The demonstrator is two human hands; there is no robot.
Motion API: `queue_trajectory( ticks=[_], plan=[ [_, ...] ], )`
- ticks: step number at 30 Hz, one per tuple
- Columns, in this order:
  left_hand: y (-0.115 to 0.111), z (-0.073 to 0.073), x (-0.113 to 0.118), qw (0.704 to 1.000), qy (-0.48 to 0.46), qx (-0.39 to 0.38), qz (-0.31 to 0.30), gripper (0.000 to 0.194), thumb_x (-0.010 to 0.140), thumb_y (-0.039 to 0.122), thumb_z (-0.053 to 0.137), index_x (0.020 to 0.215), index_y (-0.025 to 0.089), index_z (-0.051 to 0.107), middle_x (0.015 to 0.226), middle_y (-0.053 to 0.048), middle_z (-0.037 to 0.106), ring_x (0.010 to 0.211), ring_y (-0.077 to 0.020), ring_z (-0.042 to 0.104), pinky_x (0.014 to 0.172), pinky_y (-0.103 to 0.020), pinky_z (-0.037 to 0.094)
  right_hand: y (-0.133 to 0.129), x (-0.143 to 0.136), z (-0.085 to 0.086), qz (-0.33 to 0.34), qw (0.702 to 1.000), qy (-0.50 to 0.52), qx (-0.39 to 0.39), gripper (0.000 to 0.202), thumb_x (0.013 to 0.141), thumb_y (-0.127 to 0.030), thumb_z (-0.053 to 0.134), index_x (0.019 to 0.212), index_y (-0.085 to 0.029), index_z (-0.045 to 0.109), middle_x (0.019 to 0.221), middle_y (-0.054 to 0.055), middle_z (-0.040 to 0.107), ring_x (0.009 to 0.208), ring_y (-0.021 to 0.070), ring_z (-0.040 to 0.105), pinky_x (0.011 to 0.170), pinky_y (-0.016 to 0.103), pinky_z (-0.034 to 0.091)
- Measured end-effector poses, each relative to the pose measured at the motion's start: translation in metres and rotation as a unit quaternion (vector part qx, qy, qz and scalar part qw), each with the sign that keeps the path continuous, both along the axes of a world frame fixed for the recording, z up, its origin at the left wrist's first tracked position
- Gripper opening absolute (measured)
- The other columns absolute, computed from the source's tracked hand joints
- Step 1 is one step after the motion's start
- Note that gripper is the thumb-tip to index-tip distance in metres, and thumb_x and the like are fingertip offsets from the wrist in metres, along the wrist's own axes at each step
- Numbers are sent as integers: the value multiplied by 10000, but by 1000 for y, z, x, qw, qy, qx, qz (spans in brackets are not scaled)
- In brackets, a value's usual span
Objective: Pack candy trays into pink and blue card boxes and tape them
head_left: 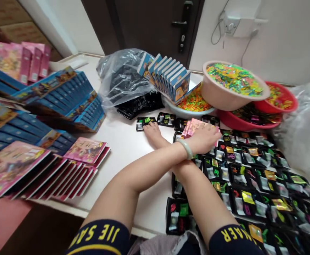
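Note:
My forearms cross over the white table, the left one on top. My left hand [205, 138], with a pale green bangle [186, 148] at the wrist, grips a few pink printed boxes [193, 125] above the rows of black trays. Part of those boxes is hidden under the fingers. My right hand [153, 134] reaches to the left and has its fingers bent over the near edge of a small black tray [141, 124] with green and white pieces in it. Beside that lies a similar black tray [166, 119], untouched.
Many filled black trays [240, 173] cover the right side. Behind them stand a beige basin [208, 94], red basins [290, 102] and blue boxes [180, 83]. A plastic bag [107, 88] holds black trays. Pink boxes [83, 148] and blue display boxes [56, 92] line the left.

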State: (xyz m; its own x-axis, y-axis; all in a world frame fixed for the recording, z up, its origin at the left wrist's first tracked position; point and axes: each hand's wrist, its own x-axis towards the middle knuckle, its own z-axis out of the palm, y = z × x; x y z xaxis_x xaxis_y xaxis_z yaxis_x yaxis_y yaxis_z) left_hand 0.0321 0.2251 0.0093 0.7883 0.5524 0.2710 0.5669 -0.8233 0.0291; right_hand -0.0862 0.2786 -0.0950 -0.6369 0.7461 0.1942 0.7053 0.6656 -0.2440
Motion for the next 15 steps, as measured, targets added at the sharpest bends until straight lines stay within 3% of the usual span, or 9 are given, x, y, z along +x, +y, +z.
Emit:
queue_trajectory(
  ticks=[4, 7, 11, 13, 15],
  plan=[
    [4, -32, 30, 997, 52, 47, -14, 304, 867, 138, 501, 1150, 89, 601, 1282, -225, 569, 1150, -347, 542, 942, -489, 393, -8, -4, -8, 22, 1000, -13, 11, 327, 959, -90, 339, 1128, -137, 615, 1079, 131, 681, 1081, 266, 505, 1048, 451, 258],
    [-1, -37, 34, 997, 37, 52, -41, 272, 900, 95, 408, 1048, 88, 636, 1120, -203, 641, 1027, -308, 606, 818, -406, 437, -22, -5, -10, 46, 999, -17, 17, 327, 956, -88, 344, 1119, -151, 620, 1047, 124, 692, 1044, 254, 523, 1038, 443, 263],
    [-6, -17, 14, 994, -29, 80, -69, 252, 914, 105, 395, 955, 95, 643, 967, -163, 670, 935, -264, 640, 787, -379, 473, -46, -3, -12, 66, 997, -26, 27, 294, 953, -108, 385, 1103, -157, 633, 976, 100, 712, 984, 241, 568, 988, 434, 341],
    [-13, 2, -17, 989, -95, 102, -53, 265, 933, 116, 373, 944, 104, 638, 983, -147, 682, 952, -228, 644, 851, -371, 494, -62, 0, -14, 71, 996, -31, 33, 230, 960, -176, 444, 1077, -163, 642, 939, 79, 709, 939, 225, 595, 949, 428, 400],
    [-30, 20, -64, 975, -187, 117, -19, 266, 941, 123, 362, 1015, 123, 617, 1077, -130, 684, 1033, -196, 635, 922, -360, 506, -80, 7, -17, 68, 996, -33, 47, 215, 959, -310, 508, 1065, -178, 640, 980, 64, 690, 932, 207, 610, 919, 422, 449]
  ],
)
